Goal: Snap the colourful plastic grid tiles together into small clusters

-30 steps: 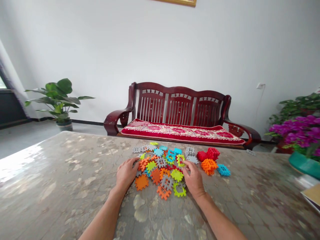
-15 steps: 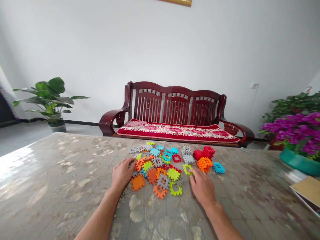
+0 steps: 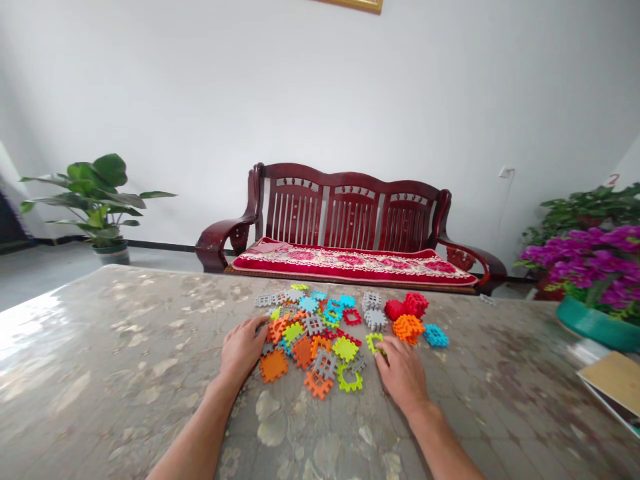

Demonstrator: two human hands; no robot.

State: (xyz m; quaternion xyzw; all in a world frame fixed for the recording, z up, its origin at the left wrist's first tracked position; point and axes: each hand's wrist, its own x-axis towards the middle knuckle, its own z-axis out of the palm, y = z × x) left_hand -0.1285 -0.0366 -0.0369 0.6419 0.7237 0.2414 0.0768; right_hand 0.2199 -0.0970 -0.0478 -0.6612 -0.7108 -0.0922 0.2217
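A loose heap of toothed plastic interlocking tiles (image 3: 303, 351) in orange, lime, grey, blue and red lies between my hands. My left hand (image 3: 244, 347) rests at the heap's left edge, fingers loosely stretched out beside an orange tile (image 3: 273, 366). On the right, my right hand (image 3: 401, 370) has its fingertips closed on the edge of a lime-green open-frame tile (image 3: 371, 340), which is partly covered by them. Beyond that hand are grey tiles (image 3: 375, 320), red tiles (image 3: 416, 303), a stack of orange tiles (image 3: 409, 327) and blue tiles (image 3: 437, 335).
The patterned table (image 3: 150, 373) spreads around the tiles. At right stand a teal pot (image 3: 595, 324) of purple flowers and a brown-covered book (image 3: 615, 380). A grey tile (image 3: 487, 300) lies near the far edge. A wooden bench (image 3: 350, 207) stands behind the table.
My right hand's fingers have moved slightly left over the lime-green tile. My left hand stays beside the heap, and the view has shifted a little.
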